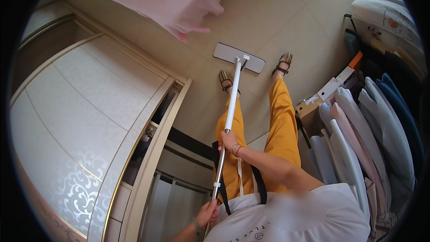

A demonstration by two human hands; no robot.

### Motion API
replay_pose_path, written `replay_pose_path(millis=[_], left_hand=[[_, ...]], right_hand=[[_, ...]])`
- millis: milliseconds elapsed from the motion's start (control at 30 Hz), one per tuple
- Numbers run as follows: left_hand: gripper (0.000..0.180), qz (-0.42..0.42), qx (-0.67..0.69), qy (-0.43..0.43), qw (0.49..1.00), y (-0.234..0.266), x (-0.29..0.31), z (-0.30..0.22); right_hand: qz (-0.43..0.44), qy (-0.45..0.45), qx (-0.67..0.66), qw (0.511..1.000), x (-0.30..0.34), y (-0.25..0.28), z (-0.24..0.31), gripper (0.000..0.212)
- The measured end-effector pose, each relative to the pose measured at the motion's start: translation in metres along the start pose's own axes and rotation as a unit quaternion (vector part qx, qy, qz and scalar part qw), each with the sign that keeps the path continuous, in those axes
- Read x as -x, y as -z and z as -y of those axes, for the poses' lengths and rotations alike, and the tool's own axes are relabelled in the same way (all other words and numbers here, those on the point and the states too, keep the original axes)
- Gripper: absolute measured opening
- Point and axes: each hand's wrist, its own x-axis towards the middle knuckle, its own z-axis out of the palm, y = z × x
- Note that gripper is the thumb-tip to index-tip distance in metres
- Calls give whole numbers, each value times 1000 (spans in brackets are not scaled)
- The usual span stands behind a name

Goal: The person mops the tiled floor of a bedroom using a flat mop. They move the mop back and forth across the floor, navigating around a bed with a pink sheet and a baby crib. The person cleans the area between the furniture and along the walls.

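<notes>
A flat mop with a white and silver pole slants from near my waist up to the floor ahead. Its rectangular grey-white head lies flat on the tiles, just in front of my feet. Lower on the pole, my left hand is wrapped round the grip end. My right hand, with a bracelet and red cord at the wrist, closes round the silver part at about mid-length. Black and pale straps hang at my waist.
A white patterned wardrobe door with gold trim takes up the left. Pink cloth drapes down at the top. Hanging clothes and boxes crowd the right side. Beige floor tiles run between them.
</notes>
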Motion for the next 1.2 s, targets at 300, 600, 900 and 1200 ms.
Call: replay_pose_path(millis=[300, 600, 900, 1200], left_hand=[[38, 42, -34, -28, 998, -83, -23, -106], [43, 128, -97, -162, 974, -268, -66, -298], [38, 179, 3, -211, 961, -281, -54, -291], [35, 159, 96, -148, 971, -155, -63, -123]], right_hand=[[-2, 152, 21, 988, -18, 71, 149, 19], [-121, 259, 39, 957, -48, 204, 415, 27], [-181, 215, 164, 946, -31, 203, 436, 14], [-129, 208, 189, 951, -49, 120, 219, 20]])
